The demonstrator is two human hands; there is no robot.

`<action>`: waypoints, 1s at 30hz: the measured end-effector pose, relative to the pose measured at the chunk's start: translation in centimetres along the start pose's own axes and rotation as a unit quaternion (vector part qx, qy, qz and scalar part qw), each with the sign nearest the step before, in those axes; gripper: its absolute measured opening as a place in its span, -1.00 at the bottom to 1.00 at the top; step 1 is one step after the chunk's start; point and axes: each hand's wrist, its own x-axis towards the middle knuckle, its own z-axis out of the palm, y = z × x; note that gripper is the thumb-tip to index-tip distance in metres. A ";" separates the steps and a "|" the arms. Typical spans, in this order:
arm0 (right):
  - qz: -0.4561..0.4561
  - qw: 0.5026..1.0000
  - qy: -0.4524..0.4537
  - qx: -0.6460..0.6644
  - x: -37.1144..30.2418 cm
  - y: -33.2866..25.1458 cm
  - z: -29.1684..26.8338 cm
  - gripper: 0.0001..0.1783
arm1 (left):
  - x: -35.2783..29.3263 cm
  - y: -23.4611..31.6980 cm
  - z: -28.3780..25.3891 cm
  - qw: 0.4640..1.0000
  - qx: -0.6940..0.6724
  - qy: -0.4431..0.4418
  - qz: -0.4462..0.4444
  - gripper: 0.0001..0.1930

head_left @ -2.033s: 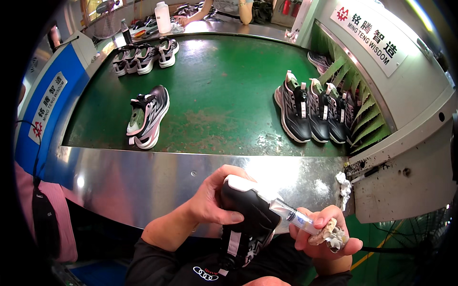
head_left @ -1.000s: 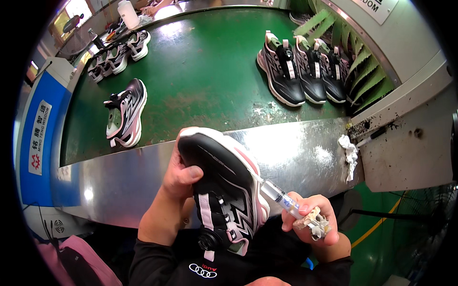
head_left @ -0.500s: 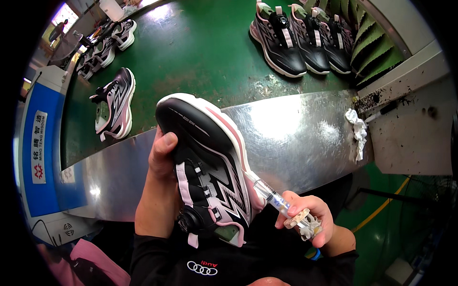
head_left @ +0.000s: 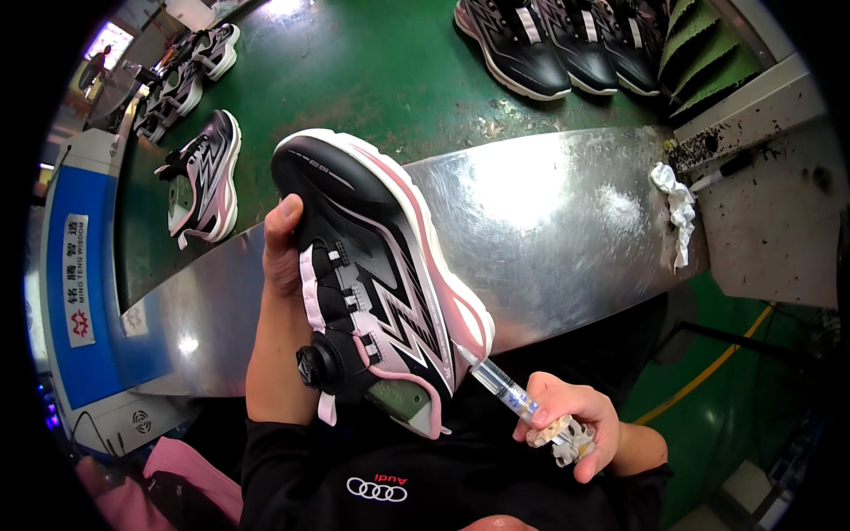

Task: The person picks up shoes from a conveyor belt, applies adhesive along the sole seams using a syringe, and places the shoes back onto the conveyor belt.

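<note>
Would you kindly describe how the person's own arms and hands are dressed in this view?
Both forearms are bare, without gloves, rings or a watch in sight. The left hand and right hand are uncovered. Black sleeves end near the elbows, part of a black top with a white ring emblem.

The left hand point(head_left: 282, 243) sits at about ten o'clock from the right, thumb pointing to twelve, its bare forearm running down to six. The right hand point(head_left: 567, 425) is curled closed, knuckles toward two o'clock.

Left hand point(head_left: 282, 243) mostly behind sneaker point(head_left: 376, 274) — syringe point(head_left: 500, 387) tip hidden, black shoes point(head_left: 567, 40) cropped.
</note>
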 end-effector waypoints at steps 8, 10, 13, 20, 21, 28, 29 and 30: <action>-0.039 0.998 -0.016 -0.054 -0.6 0.5 -0.6 -0.29 | 0.2 0.0 -1.2 0.999 0.006 0.032 -0.002 -0.50; -0.046 0.997 -0.016 -0.060 -0.8 0.7 -0.7 -0.29 | 0.4 0.1 -1.2 0.999 -0.025 0.025 -0.016 -0.51; -0.042 0.997 -0.008 -0.065 -1.3 1.0 -0.9 -0.29 | 0.4 0.5 -1.8 0.999 0.002 0.043 -0.019 -0.53; -0.032 0.998 0.024 -0.045 -2.1 2.1 -1.2 -0.30 | 0.3 1.2 -2.8 0.992 0.086 0.094 -0.019 -0.47; -0.041 0.997 0.022 -0.054 -1.9 2.3 -1.3 -0.30 | 0.1 1.8 -3.8 0.990 0.084 0.107 -0.033 -0.46; -0.060 0.992 0.007 -0.112 -1.1 2.7 -2.2 -0.32 | -3.9 5.1 -7.9 0.949 0.264 0.173 0.010 -0.51; -0.065 0.990 0.008 -0.122 -0.9 2.7 -2.3 -0.33 | -4.7 5.3 -7.6 0.947 0.277 0.163 0.007 -0.52; -0.067 0.990 0.013 -0.120 -0.7 2.9 -2.4 -0.33 | -5.6 5.6 -7.4 0.945 0.290 0.152 0.003 -0.52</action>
